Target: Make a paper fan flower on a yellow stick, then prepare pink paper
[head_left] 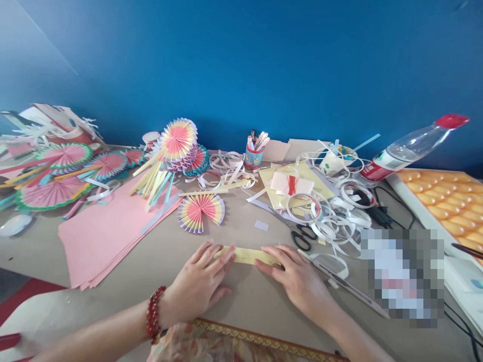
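A narrow pale yellow paper strip [250,255] lies flat on the table in front of me, between my hands. My left hand [204,276] rests over its left end, fingers stretched out and thumb apart. On the right end lie the fingertips of my right hand [294,271], its fingers extended and its thumb along the near edge. Both palms face down, and the strip's two ends are partly hidden under the fingers. Just beyond sits a pleated paper fan [202,212] in pink, yellow and lilac. Black-handled scissors [304,236] lie past my right hand.
Pink sheets [109,231] are stacked at left, with finished fans [60,188] beyond. Curled white strips [335,221], a pen cup [253,155] and a tilted red-capped bottle [409,148] stand along the back. A ruler-like bar [350,289] and a pixelated patch are at right.
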A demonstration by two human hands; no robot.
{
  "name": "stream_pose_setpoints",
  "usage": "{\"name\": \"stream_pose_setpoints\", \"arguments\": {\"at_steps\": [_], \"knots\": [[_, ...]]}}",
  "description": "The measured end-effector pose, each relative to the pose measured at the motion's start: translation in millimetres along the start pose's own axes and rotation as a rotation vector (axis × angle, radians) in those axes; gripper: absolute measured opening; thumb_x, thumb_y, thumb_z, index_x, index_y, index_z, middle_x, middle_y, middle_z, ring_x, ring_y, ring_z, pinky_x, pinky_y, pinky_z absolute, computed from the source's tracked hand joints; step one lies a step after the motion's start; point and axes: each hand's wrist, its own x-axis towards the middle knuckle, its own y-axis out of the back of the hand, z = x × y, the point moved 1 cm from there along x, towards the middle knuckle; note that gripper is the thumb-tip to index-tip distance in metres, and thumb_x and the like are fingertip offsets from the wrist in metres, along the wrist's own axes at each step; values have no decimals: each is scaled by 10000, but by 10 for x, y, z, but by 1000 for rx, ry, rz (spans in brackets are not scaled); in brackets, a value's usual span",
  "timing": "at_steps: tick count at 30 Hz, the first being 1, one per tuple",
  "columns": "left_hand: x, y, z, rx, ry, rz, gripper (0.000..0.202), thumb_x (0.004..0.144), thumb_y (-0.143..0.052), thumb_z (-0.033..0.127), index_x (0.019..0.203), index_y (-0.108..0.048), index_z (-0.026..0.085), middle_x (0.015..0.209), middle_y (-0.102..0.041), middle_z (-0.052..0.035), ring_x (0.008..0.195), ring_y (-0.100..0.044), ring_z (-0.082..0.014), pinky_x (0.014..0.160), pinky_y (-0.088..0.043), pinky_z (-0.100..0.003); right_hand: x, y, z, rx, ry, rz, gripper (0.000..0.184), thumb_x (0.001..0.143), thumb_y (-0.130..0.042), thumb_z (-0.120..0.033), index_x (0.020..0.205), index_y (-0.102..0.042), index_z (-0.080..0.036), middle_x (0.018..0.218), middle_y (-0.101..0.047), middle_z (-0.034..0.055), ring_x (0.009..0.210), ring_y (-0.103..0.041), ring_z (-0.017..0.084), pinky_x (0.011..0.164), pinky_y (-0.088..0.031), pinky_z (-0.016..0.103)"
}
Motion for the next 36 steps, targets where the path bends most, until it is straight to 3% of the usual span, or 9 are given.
{"name": "stream_pose_setpoints", "arguments": {"at_steps": [4, 9, 15, 19, 23, 29, 32, 36], "knots": [[-22, -33, 44, 12, -15, -27, 853, 893, -323, 732, 1470, -390, 107, 1572, -309, -141, 1436, -267, -302, 1203, -87, -474, -2, -1, 5, 2, -15, -9, 577, 847, -435, 21, 1251, -651, -330, 1268, -621, 74, 1148, -531, 228, 938, -493, 394], [-153, -60, -17, 13, 22, -52, 872, 903, -274, 731, 1523, -266, 118, 1580, -289, -136, 1476, -193, -271, 1202, 19, -482, -4, -10, 6, -3, -2, 0, 585, 838, -406, 38, 1229, -669, -309, 1265, -621, 88, 1139, -531, 237, 923, -504, 408], [-315, -49, -67, 15, 71, -5, 839, 928, -351, 668, 1543, -202, 118, 1562, -334, -130, 1454, -260, -271, 1212, -65, -458, -2, -6, 4, 8, -3, 3, 618, 813, -406, 55, 1240, -663, -310, 1261, -624, 89, 1145, -532, 235, 926, -503, 397], [-295, -16, -47, 17, 82, 27, 844, 913, -365, 683, 1514, -290, 94, 1544, -355, -169, 1442, -287, -302, 1197, -145, -472, -3, -8, -2, 5, -10, 2, 591, 826, -420, 39, 1230, -668, -314, 1262, -624, 88, 1139, -541, 231, 930, -501, 397], [-162, 56, 64, 18, 96, 67, 850, 918, -365, 676, 1506, -295, 66, 1550, -326, -200, 1450, -258, -331, 1187, -176, -489, -4, -14, -6, -4, -9, 19, 523, 880, -430, 1, 1221, -670, -315, 1252, -624, 88, 1132, -544, 237, 930, -502, 405], [178, -19, 269, -56, -73, 5, 964, 876, -249, 770, 1545, -174, 81, 1600, -217, -157, 1486, -156, -290, 1204, -135, -445, 1, -18, -10, -22, -2, 6, 501, 901, -435, -29, 1252, -650, -316, 1262, -619, 93, 1133, -549, 254, 915, -510, 426], [223, -98, 201, -102, -85, -7, 1030, 835, -264, 813, 1547, -152, 77, 1592, -234, -169, 1475, -195, -291, 1197, -152, -435, 9, 1, -21, -11, -20, -5, 528, 875, -449, -7, 1236, -659, -331, 1260, -627, 85, 1126, -552, 245, 923, -507, 428], [72, -89, 32, -124, -97, -37, 1026, 837, -304, 803, 1552, -118, 90, 1593, -226, -173, 1465, -228, -295, 1196, -150, -445, 18, 25, -30, 12, -23, 3, 513, 870, -468, -8, 1212, -676, -329, 1253, -640, 77, 1125, -555, 224, 941, -500, 401]]}}
